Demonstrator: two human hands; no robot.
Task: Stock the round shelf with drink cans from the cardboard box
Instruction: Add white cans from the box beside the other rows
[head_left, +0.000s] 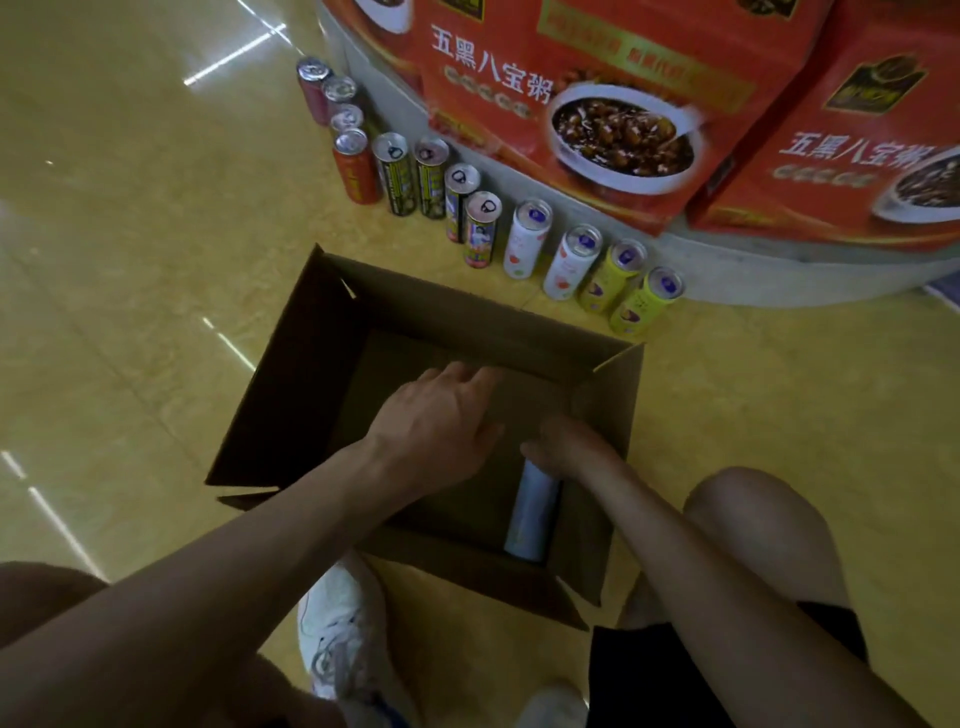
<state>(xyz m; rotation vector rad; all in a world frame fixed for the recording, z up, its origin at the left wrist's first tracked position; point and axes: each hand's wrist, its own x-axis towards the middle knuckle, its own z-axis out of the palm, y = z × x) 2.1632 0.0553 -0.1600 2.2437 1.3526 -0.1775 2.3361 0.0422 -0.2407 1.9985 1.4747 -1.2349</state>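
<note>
Right grip (566, 448) — round top of can (532, 512)

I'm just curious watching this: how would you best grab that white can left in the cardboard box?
By its upper end, coming straight down from above. The white can sits deep in the cardboard box, close to the near wall, so only its top is free; the right hand grips it there.

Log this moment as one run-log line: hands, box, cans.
stage: unpacking cardboard box | left hand: open, inside box | right hand: grips pale can | can row: upright on floor along round shelf
</note>
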